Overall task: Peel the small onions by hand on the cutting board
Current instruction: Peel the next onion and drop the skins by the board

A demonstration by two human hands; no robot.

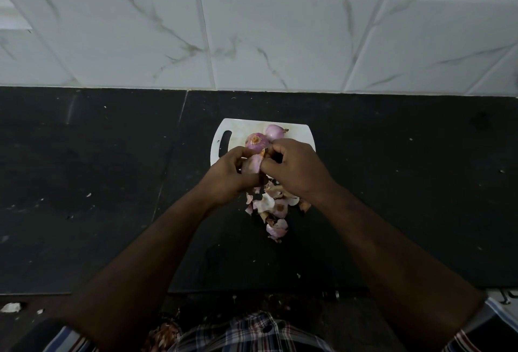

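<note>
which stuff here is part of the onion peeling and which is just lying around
Part of the job:
- onion in the hands
- left hand, right hand
- two onions on the board
- cutting board
- pile of peels

Just lying about:
- white scrap near the counter edge
- specks on the counter

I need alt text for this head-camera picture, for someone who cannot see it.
Two hands, left hand and right hand, peel a small onion above a white cutting board. Two more onions lie on it; loose skins are heaped nearer the person.
</note>
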